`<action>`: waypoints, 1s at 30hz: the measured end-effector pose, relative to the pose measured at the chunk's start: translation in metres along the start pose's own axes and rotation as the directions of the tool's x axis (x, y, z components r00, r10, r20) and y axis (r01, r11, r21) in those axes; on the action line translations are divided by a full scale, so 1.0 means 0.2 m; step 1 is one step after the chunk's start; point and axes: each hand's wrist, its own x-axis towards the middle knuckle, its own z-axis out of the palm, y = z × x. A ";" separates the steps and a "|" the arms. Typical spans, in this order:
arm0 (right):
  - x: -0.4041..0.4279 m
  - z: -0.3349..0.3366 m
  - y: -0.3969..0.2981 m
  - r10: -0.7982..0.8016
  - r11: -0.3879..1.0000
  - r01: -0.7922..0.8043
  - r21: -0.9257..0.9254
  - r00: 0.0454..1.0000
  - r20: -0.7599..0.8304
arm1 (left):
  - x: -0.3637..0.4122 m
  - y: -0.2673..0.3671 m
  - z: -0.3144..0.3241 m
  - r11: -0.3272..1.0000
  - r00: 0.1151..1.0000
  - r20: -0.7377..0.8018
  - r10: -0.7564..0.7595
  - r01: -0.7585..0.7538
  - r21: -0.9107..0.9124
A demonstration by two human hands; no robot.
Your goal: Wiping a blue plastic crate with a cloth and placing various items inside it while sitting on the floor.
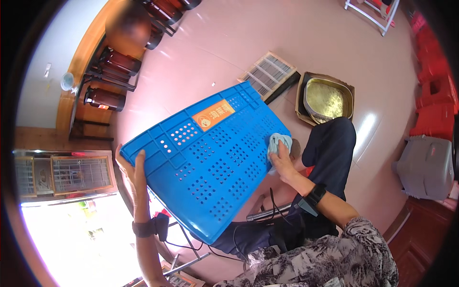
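Observation:
A large blue plastic crate (222,158) with rows of round holes lies tilted across the person's lap, an orange label (214,114) with writing on its upper side. My left hand (134,166) grips the crate's left corner, thumb on the near face and fingers around the rim. In my right hand (282,159) is a bunched light-green cloth (278,143), pressed against the crate's right edge. Both wrists carry black bands.
Beyond the crate, a wood-framed slatted panel (269,73) and an oval metal basin (329,98) on cardboard lie on the floor. Brown jars (105,99) stand at the left; a grey plastic container (426,166) and red stools (435,89) at the right.

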 end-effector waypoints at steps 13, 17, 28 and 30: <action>-0.13 -0.09 -0.02 -0.169 0.831 0.281 -0.479 0.950 0.265 | -0.04 -0.07 -0.18 0.985 0.922 0.373 -0.100 0.145 -0.095; -0.15 -0.11 0.05 -0.299 0.801 0.359 -0.480 0.933 0.199 | -0.20 -0.20 -0.12 0.992 0.927 0.374 0.028 0.019 -0.123; -0.02 -0.12 0.03 -0.318 0.777 0.410 -0.479 0.911 0.264 | -0.65 -0.21 -0.18 0.899 0.912 0.329 -0.244 0.340 -0.276; -0.06 -0.09 0.00 -0.285 0.782 0.358 -0.510 0.933 0.218 | -0.69 -0.22 -0.16 0.924 0.932 0.297 -0.208 0.287 -0.254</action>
